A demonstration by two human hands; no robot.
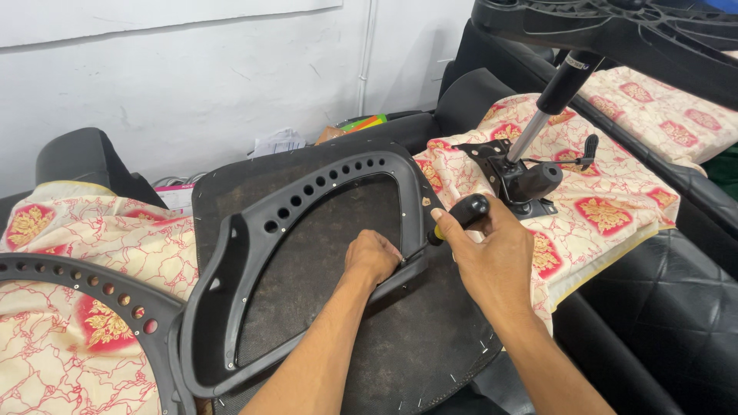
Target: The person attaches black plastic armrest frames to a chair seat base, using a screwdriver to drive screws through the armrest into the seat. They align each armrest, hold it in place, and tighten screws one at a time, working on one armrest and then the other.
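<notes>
- Black plastic frame (307, 223), shaped like a big loop with a row of round holes, is being kept flat on a dark round board (430, 338) in the middle of the picture.
- It is being pressed down near its lower right corner by the left hand (373, 257), with the fingers curled into a loose fist on the frame's edge.
- A screwdriver (460, 215) with a black and yellow handle is being held tight by the right hand (492, 257), just right of the middle; its tip is being pointed at the frame's corner, beside the left hand.
- The frame is looking hard and stiff, and probably light, so it is likely being gripped best by its thick rim, away from the holes.
- The screwdriver handle is looking chunky and easy to grip.
- A second holed frame (100, 296) is being left at the lower left, on a red and cream cloth (607, 207).
- A metal chair part (523, 173) with a shiny rod is being rested at the upper right.
</notes>
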